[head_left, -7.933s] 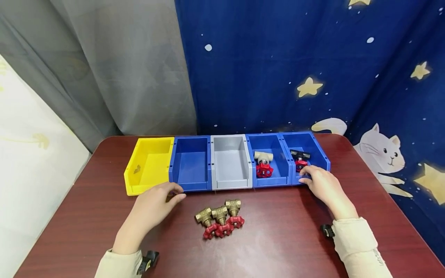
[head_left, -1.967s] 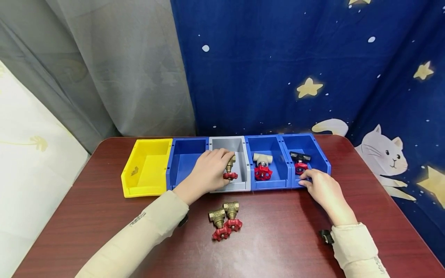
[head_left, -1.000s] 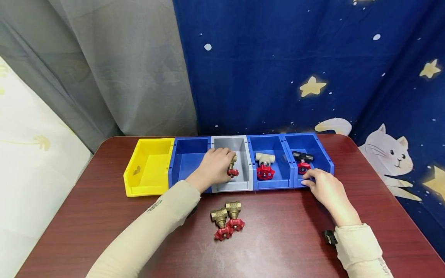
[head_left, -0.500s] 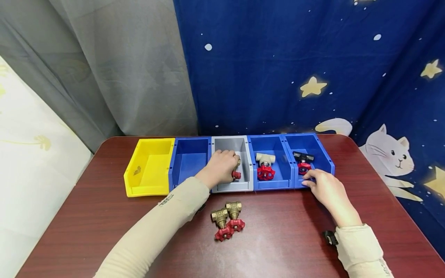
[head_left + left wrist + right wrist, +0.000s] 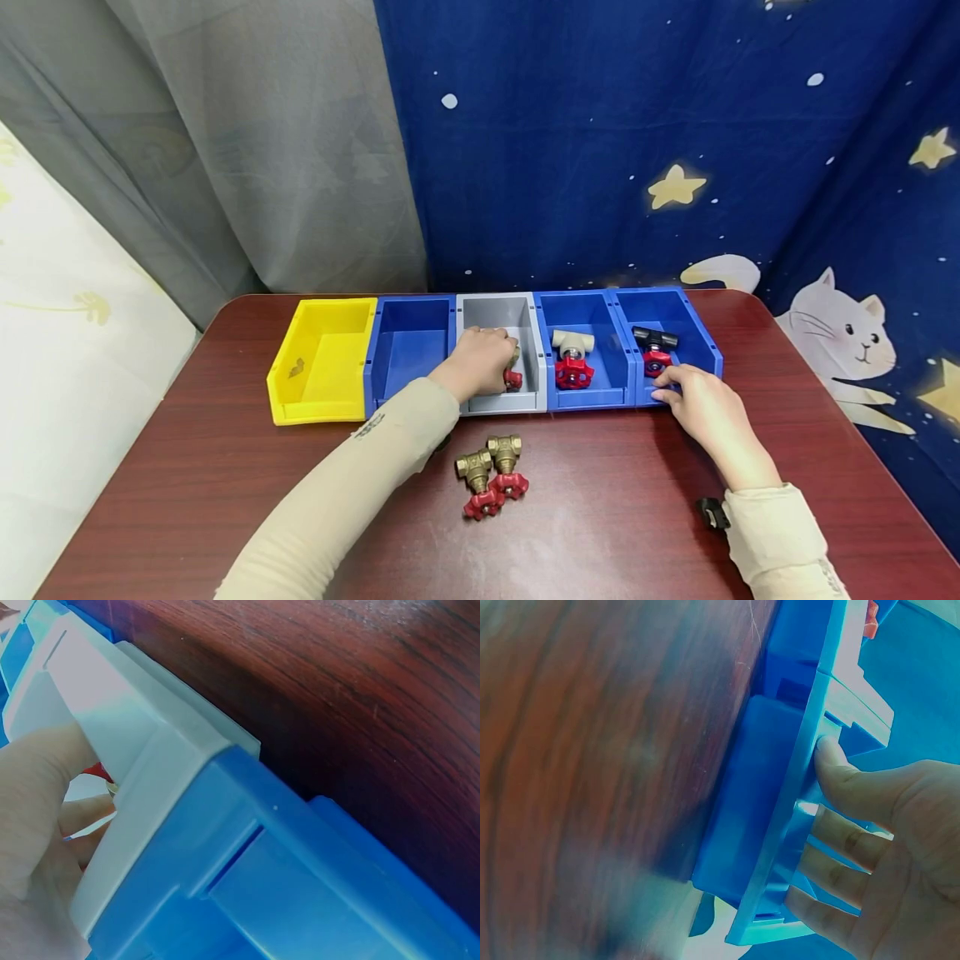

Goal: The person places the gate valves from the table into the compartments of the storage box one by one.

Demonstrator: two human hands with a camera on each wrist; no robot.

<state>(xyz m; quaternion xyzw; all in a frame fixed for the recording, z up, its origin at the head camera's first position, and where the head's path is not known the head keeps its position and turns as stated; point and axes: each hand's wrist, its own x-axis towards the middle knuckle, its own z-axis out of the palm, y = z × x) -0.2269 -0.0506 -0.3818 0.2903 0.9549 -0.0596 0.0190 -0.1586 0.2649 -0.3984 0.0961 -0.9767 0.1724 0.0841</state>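
Inside the grey bin (image 5: pixel 510 403), I have the left hand (image 5: pixel 480 362) curled round a brass valve (image 5: pixel 513 380). On the near edge of the right blue bin (image 5: pixel 652 307), the right hand (image 5: pixel 705 407) rests, fingers relaxed and parted. Two more valves (image 5: pixel 474 469) lie nearer on the table (image 5: pixel 600 492).

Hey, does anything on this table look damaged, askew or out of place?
A dark, ragged mark inside the yellow bin, on its left wall, breaks the plain yellow; I can't tell whether it's dirt or damage. Otherwise, nothing looks spilled or askew.
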